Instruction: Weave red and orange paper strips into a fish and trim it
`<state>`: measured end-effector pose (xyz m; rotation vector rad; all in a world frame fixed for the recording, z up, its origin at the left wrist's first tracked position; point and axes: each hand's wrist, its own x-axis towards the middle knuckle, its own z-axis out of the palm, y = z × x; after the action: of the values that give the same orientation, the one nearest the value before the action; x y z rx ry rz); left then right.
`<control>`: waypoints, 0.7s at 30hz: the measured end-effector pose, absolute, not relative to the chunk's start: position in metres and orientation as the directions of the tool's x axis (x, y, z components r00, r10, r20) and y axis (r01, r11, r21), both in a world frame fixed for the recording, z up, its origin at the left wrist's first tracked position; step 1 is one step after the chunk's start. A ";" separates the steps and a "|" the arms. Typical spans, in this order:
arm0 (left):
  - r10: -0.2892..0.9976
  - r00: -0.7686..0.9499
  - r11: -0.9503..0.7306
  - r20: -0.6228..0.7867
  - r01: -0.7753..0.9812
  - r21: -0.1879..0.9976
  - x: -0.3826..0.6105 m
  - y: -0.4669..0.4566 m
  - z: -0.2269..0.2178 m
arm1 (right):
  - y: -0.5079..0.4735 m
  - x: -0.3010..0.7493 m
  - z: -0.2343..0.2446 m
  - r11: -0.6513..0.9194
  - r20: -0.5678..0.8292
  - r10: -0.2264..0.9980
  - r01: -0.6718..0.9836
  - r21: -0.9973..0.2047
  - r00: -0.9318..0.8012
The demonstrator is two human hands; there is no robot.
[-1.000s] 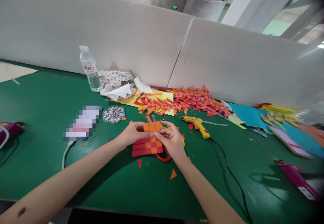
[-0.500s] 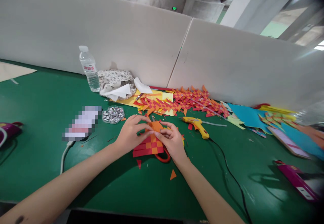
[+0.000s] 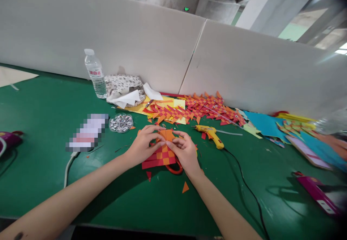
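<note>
Both hands on the paper weave (image 3: 166,157) rn, approx mid table (image 3: 121,204), right in front of the person. It's red/orange: checks on the right half, loose red strips poking out left, orange strips up top.

L hand (image 3: 143,144) comes in from the left, fingers bent, thumb + index tips nearly together w/ the paper pinched btwn them. R hand (image 3: 184,151) has its thumb on the paper from the other side, other fingers curled behind, so only a small gap there, also gripping the weave afaict. Thumb tips are v close to each other. Exact contact under the fingers is hidden, can't tell.

Scissors (image 3: 177,171) are partly under the weave, red handle loop sticking out by the R hand. Orange scrap (image 3: 185,187) and red scrap (image 3: 149,176) lie nearer the person.

Yellow glue gun (image 3: 213,136) is on its side to the right, black cord running toward the near edge. Tub of googly eyes (image 3: 121,123) to the left, then a phone (image 3: 88,131) (pixelated, can't read it). Further back: water bottle (image 3: 96,75) upright, spotted pouch (image 3: 123,84) next to it, and a pile of woven fish (image 3: 208,108) by the partition (image 3: 135,41).
</note>
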<state>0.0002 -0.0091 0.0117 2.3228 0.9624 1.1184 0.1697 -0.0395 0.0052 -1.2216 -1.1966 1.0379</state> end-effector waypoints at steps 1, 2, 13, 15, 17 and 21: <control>0.722 0.450 -0.690 0.526 0.413 0.595 0.001 -0.010 0.011 | -0.040 0.169 0.006 0.094 0.100 0.988 0.054 -0.994 0.121; 0.720 0.452 -0.692 0.526 0.414 0.591 0.001 -0.010 0.011 | -0.040 0.169 0.006 0.096 0.104 0.986 0.064 -0.993 0.130; 0.719 0.445 -0.695 0.534 0.476 0.539 0.003 -0.018 0.013 | -0.041 0.169 0.006 0.112 0.116 0.985 0.036 -0.993 0.125; 0.731 0.435 -0.682 0.525 0.460 0.568 0.003 -0.018 0.013 | -0.041 0.170 0.006 0.115 0.116 0.985 0.019 -0.993 0.126; 0.739 0.430 -0.673 0.519 0.434 0.599 0.003 -0.017 0.013 | -0.040 0.170 0.006 0.108 0.109 0.986 0.015 -0.994 0.129; 0.770 0.413 -0.633 0.487 0.395 0.666 0.002 -0.015 0.014 | -0.039 0.172 0.006 0.085 0.083 0.987 -0.008 -0.996 0.141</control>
<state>0.0021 -0.0150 0.0144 2.2210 0.9903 1.1120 0.1716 -0.0392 0.0060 -1.2002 -1.1341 1.0509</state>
